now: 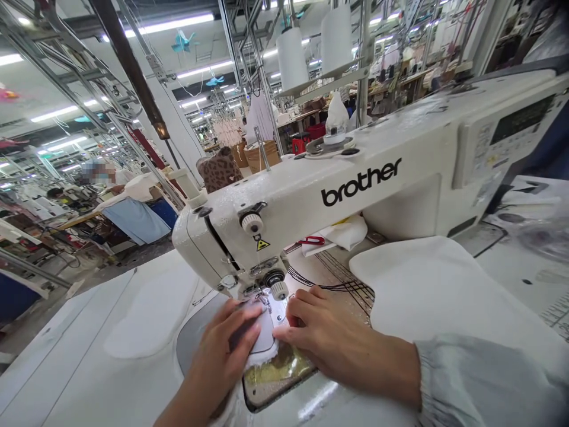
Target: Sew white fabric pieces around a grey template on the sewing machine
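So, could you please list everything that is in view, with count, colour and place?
Brother sewing machine: 1, white, across centre
Table: 1, white, beneath machine
Needle-area fabric: 1 piece, white, below machine head
Loose fabric pieces: 2, white, on table left and right
Thread snips: 1, red-handled, under machine arm
Large thread cones: 2, white, above machine
Leopard-print bundle: 1, brown, behind machine
Draped cloth: 1, light blue, left background
Other background items: too crowded to count
Left hand: 1, bare, on needle-area fabric
Right hand: 1, bare, right of needle
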A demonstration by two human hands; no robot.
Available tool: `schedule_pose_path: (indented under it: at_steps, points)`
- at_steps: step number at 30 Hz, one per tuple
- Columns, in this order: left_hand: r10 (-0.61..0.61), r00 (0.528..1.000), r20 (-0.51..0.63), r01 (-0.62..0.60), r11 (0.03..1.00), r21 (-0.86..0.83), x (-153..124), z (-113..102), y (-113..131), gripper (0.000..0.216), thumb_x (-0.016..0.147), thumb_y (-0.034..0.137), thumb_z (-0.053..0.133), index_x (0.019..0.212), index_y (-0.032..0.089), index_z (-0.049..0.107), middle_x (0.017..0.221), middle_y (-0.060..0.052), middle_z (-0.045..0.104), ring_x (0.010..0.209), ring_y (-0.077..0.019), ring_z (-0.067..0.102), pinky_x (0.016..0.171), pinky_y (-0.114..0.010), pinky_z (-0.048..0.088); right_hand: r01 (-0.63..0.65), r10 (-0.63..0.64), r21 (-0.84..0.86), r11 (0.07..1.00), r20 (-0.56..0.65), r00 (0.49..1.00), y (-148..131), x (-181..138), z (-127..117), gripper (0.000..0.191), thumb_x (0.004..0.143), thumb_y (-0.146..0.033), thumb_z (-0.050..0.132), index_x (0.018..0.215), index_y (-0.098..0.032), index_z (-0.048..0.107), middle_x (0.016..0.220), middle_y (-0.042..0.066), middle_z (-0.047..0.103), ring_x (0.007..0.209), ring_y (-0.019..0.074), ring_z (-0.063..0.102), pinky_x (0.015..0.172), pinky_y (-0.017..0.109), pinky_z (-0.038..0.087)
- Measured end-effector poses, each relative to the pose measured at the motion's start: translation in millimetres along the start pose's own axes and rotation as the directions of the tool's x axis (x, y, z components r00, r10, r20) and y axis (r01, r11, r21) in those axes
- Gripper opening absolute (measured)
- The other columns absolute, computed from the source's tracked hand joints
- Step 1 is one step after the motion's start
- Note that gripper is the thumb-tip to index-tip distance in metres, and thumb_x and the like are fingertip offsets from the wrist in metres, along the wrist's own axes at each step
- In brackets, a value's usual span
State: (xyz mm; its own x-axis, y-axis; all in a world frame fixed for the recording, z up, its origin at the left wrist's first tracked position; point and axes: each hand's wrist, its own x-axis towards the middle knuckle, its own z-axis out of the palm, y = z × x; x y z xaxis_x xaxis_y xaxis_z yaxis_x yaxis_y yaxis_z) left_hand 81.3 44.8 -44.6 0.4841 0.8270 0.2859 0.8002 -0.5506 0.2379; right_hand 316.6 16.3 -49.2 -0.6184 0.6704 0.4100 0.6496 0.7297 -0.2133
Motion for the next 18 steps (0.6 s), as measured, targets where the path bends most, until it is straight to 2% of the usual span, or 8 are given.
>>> schedule_pose_path:
  at_steps: [3,6,10,13,18]
  points:
    - [0.121,0.99,0.074,-0.116,0.991,-0.07,-5,-6,-2,0.025,0.096,0.03,0.047,0.11,0.032,0.068,0.131,-0.003,0.061,0.122,-0.0212,0.058,0.106,-0.041,0.046,0.014,-0.014,0.007,1.0,0.001,1.0,0,0,-1,0.022,0.093,-0.011,0.051,0.104,-0.022,0.066,0.091,0.004,0.058,0.085,0.0182,0.048,0.075,0.032,0.034]
    - [0.134,0.988,0.072,-0.13,0.99,-0.049,-8,-5,-2,0.027,0.097,0.026,0.045,0.112,0.033,0.066,0.133,-0.002,0.06,0.124,-0.0213,0.057,0.11,-0.047,0.042,0.014,-0.014,0.006,1.0,0.005,1.0,0,1,-2,0.018,0.093,-0.012,0.05,0.097,-0.021,0.065,0.092,0.003,0.059,0.084,0.0175,0.048,0.075,0.032,0.032]
    - [0.166,0.985,0.045,-0.166,0.986,-0.016,-7,-3,-4,0.025,0.096,0.026,0.048,0.111,0.032,0.067,0.13,-0.003,0.063,0.121,-0.0216,0.06,0.106,-0.045,0.047,-0.055,0.055,-0.024,0.998,0.007,0.998,-1,0,-1,0.015,0.093,-0.018,0.051,0.085,-0.02,0.064,0.09,0.003,0.06,0.085,0.0185,0.049,0.074,0.035,0.03]
    - [0.21,0.978,0.002,-0.21,0.978,-0.001,-6,-3,-7,0.024,0.095,0.025,0.05,0.111,0.03,0.067,0.128,-0.003,0.065,0.119,-0.0206,0.062,0.103,-0.04,0.05,-0.037,0.037,-0.029,0.999,0.013,0.999,-1,-2,-1,0.01,0.093,-0.019,0.054,0.091,-0.022,0.064,0.088,0.002,0.058,0.083,0.0182,0.047,0.073,0.034,0.029]
    - [0.277,0.96,-0.044,-0.276,0.96,0.036,-4,-2,-12,0.021,0.092,0.028,0.056,0.108,0.028,0.069,0.122,-0.005,0.067,0.112,-0.021,0.066,0.096,-0.035,0.055,0.034,-0.033,-0.003,0.999,0.045,0.998,-1,-3,-5,0.012,0.096,-0.015,0.051,0.1,-0.021,0.061,0.091,0.003,0.056,0.083,0.0182,0.046,0.074,0.033,0.031]
